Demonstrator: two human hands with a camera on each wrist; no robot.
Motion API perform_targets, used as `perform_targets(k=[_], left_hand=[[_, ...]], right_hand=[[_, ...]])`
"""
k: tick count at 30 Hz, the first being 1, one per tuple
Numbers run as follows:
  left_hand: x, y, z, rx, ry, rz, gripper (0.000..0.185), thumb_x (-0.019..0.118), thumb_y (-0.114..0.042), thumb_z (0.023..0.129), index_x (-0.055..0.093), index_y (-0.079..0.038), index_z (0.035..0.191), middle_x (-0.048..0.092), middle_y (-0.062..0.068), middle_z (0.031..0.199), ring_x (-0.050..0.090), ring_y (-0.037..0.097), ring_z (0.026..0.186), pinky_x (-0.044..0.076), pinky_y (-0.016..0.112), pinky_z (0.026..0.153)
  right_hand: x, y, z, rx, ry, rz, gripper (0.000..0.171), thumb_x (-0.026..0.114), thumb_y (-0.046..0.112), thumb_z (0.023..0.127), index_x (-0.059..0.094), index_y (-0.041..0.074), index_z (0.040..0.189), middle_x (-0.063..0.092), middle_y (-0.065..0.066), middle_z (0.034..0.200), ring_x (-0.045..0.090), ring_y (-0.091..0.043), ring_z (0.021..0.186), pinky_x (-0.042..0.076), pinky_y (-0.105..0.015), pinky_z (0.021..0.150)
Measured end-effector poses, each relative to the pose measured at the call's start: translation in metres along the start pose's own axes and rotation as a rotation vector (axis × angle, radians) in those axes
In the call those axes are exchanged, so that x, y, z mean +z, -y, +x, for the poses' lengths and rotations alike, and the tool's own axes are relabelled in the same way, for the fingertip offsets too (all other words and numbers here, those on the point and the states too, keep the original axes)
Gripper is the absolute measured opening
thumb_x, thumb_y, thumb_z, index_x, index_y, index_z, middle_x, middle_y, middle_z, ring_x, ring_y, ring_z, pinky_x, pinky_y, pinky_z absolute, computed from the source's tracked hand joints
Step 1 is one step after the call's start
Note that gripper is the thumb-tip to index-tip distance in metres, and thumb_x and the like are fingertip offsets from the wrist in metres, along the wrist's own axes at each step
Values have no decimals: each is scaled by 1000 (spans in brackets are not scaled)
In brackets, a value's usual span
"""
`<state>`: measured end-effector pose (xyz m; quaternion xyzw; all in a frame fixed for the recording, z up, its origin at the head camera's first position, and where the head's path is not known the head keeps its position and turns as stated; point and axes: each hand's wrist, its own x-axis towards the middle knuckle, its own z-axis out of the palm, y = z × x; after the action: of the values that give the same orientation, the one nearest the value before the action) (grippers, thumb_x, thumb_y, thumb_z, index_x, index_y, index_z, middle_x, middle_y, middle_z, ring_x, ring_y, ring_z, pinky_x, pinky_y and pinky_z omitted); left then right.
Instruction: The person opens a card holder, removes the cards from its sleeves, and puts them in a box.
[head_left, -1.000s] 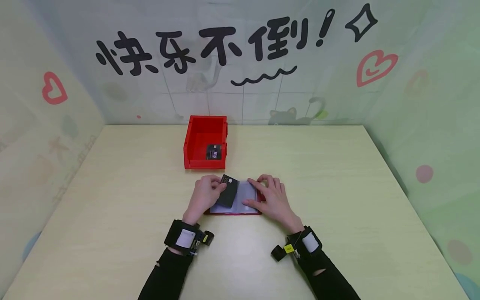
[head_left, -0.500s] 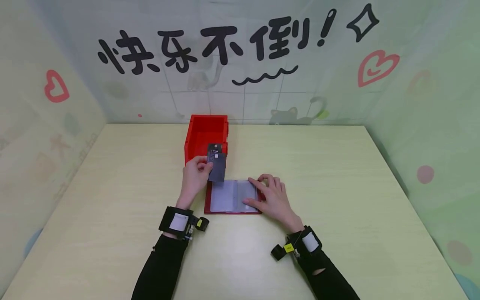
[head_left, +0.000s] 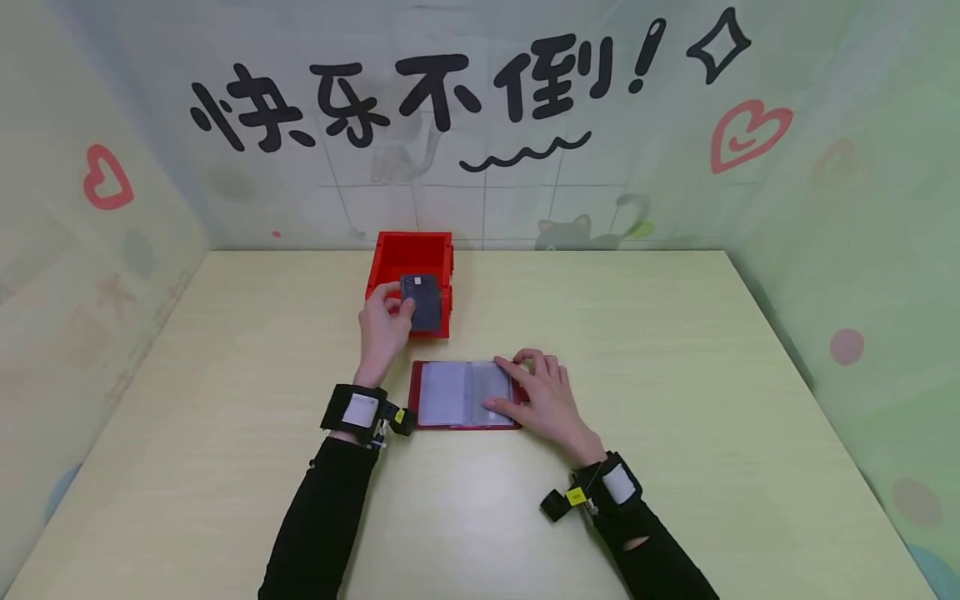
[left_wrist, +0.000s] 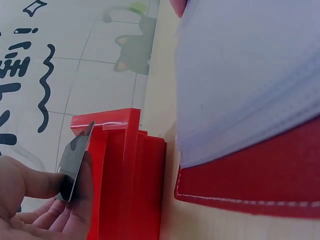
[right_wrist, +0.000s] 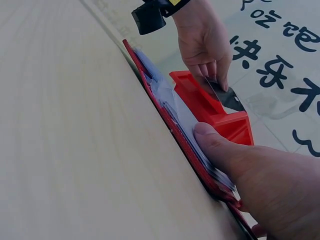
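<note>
I see the pale wooden table (head_left: 675,375) filling the lower view, and at its far side, near the wall, stands the red bin (head_left: 393,250). Closer to me, just in front of the bin and apart from it, the red card holder (head_left: 463,393) lies open and flat on the table, its clear sleeves facing up. My right hand (head_left: 543,398) rests on the holder's right page, fingers straight and spread, the thumb pressing the sleeve edge down; from the right wrist view the thumb lies flat on the stacked sleeves. My left hand (head_left: 382,327) is up at the bin, pinching the dark card (head_left: 423,302) between thumb and fingers, narrow grip on its left edge. The card hangs over the bin's front right part, roughly upright; I cannot tell whether it touches the bin.
</note>
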<state>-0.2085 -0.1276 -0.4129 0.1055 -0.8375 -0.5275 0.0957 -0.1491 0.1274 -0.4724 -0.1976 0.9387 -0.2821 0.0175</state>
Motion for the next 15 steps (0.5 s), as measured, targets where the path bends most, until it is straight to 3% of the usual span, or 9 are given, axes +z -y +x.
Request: perform_targets(k=[8, 15], left_hand=[[3, -5, 14, -7, 1, 4, 44, 57, -11, 101, 49, -1, 142, 65, 25, 124, 61, 36, 101, 56, 48, 91], [10, -10, 24, -14, 25, 104, 46, 60, -11, 100, 49, -2, 143, 64, 24, 124, 61, 37, 102, 57, 48, 93]], right_hand=[[-1, 1, 1, 4, 6, -2, 70, 75, 52, 85, 56, 21, 145, 45, -11, 133, 36, -32, 123, 30, -48, 100], [1, -1, 2, 8, 11, -19, 70, 74, 53, 85, 55, 23, 145, 45, -10, 133, 37, -32, 123, 31, -47, 100]])
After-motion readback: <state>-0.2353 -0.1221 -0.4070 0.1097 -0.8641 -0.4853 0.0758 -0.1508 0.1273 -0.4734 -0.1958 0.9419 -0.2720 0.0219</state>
